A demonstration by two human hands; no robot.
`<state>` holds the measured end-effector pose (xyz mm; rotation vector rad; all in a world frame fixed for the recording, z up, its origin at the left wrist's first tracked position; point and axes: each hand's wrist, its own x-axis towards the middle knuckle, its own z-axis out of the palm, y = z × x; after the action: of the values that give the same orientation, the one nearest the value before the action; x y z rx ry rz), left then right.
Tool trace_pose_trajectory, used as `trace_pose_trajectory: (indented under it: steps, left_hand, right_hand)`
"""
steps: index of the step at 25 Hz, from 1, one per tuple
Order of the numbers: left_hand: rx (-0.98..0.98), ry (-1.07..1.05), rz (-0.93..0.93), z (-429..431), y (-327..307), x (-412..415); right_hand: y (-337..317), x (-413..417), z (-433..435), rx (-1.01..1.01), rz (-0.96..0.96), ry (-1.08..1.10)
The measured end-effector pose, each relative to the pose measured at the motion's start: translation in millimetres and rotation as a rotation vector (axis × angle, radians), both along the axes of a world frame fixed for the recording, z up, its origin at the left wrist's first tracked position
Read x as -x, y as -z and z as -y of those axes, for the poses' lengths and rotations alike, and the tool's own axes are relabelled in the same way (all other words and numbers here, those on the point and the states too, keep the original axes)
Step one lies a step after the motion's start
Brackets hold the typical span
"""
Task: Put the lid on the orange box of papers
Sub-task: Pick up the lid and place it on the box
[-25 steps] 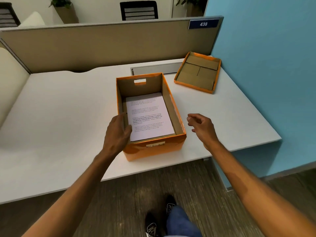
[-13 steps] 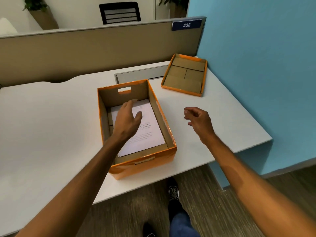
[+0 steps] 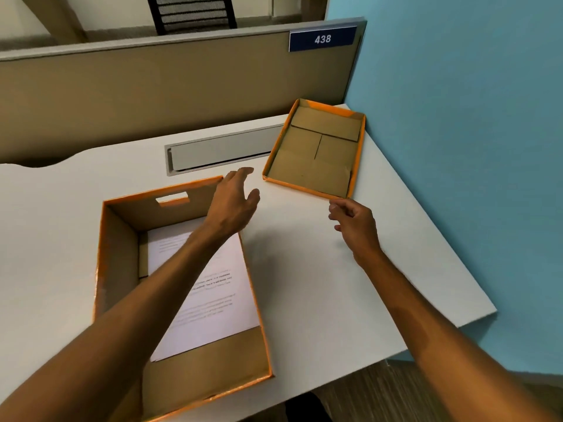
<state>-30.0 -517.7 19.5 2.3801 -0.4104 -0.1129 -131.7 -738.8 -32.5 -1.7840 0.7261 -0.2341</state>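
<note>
The left hand (image 3: 233, 205) is spread open and empty, fingers extended, reaching forward past the far right corner of the open orange cardboard box (image 3: 122, 254); half a second ago it lay flat on the papers inside that box. The right hand (image 3: 355, 222) is empty too, its fingers loosely curled, and it has moved forward from the bare desk so that its fingertips now sit just beside the near right corner of the shallow orange cardboard lid (image 3: 316, 153); I cannot tell whether they touch it.

The lid lies upside down, brown inside facing up, ahead of both hands, nearer the right one. It has not moved on the desk and rests against the blue wall (image 3: 472, 147) beyond the right hand.

Under the left forearm, the stack of white printed papers (image 3: 219, 300) lies flat on the box's floor, now uncovered except where the arm crosses it. The box stands uncovered on the white desk (image 3: 320, 284).

Ahead of the left hand is a grey cable slot (image 3: 219, 152), and behind it a tan partition (image 3: 152, 95) bearing a blue sign reading 438 (image 3: 322, 39).
</note>
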Motion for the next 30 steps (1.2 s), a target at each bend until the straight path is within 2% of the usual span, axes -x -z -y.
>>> trace_pose_trajectory:
  steps: [5,12,16,21,24,27,30]
  left_hand:
    - [-0.096,0.026,-0.074,47.5,28.8,-65.6]
    - [-0.166,-0.095,-0.427,88.2,67.7,-133.7]
    - [-0.179,-0.148,-0.515,102.4,84.0,-150.4]
    - [-0.080,-0.195,-0.621,102.5,95.8,-160.9]
    - [0.079,-0.225,-0.701,104.3,95.0,-161.2]
    - [0.128,-0.258,-0.678,102.7,90.9,-162.1]
    - [0.211,-0.269,-0.651,96.9,85.1,-161.1]
  right_hand:
    - [23.3,-42.7,47.7,-0.039,-0.061,0.071]
    - [55.1,-94.1,94.1,-0.068,-0.149,0.276]
    - [66.7,-116.1,109.3,-0.070,-0.229,0.374]
    - [76.4,-124.9,119.6,-0.214,-0.256,0.413]
    - [74.4,-126.9,123.2,-0.279,-0.253,0.383]
    - [71.6,-125.5,127.2,-0.300,-0.237,0.321]
    - [63.1,-119.2,132.4,-0.418,-0.189,0.308]
